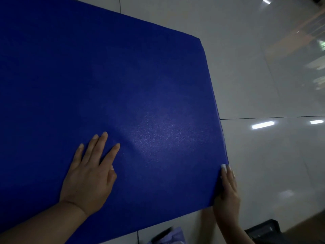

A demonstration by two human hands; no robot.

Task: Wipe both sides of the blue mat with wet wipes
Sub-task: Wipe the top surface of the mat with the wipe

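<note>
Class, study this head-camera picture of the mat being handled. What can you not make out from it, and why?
- Blue mat: underside hidden by the mat itself; left part cut off by the frame edge.
- Wet wipe: none visible.
- Right hand: fingers along the mat's edge; grip unclear.
- Pale purple thing and dark object: cropped by the bottom edge, dim, unidentifiable.
</note>
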